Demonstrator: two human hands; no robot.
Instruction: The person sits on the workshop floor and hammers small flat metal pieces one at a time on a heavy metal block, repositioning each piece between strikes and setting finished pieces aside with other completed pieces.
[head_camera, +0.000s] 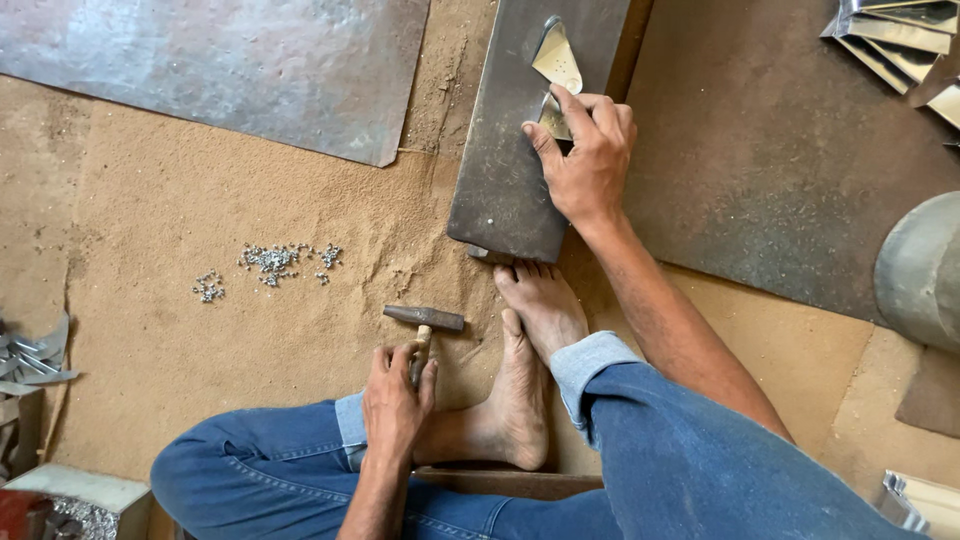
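left hand (395, 400) fisted low, right hand (585, 150) outstretched

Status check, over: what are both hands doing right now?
Left hand grips hammer. Right hand pins metal piece on block. Nothing in the way.

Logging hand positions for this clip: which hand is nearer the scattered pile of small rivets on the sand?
Left. The left hand grips the hammer just right of the rivets; the right hand is farther off, pressing a metal piece on the iron block.
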